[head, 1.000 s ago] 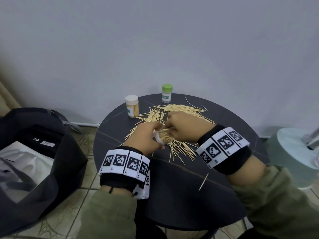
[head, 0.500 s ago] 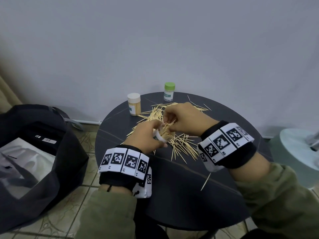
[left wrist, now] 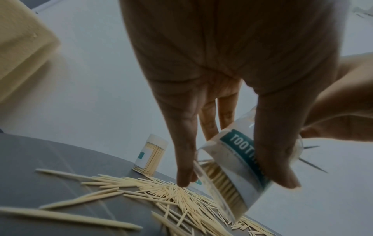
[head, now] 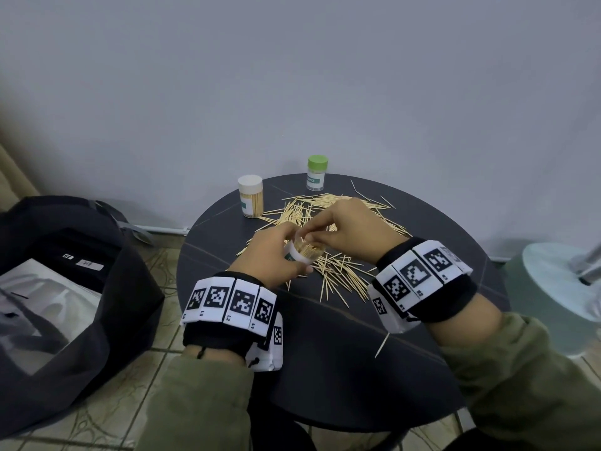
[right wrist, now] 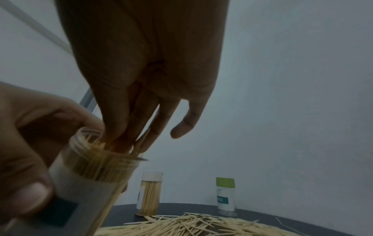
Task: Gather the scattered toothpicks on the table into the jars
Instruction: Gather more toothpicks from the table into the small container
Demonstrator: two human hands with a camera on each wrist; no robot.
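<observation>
My left hand is gripping the open jar, tipped. My right hand is poking pinched fingers into it, maybe holding toothpicks; it is blurry.

pale sticks on a dark surface, teal-labelled jars

the surface is dark charcoal with thin pale veins; the scattered toothpicks are pale straw yellow. the open jar is clear with a white label and a teal band, as are the white-capped jar and the green-capped jar. wrist bands carry black-and-white square codes; sleeves are olive green, the bag black.
</observation>
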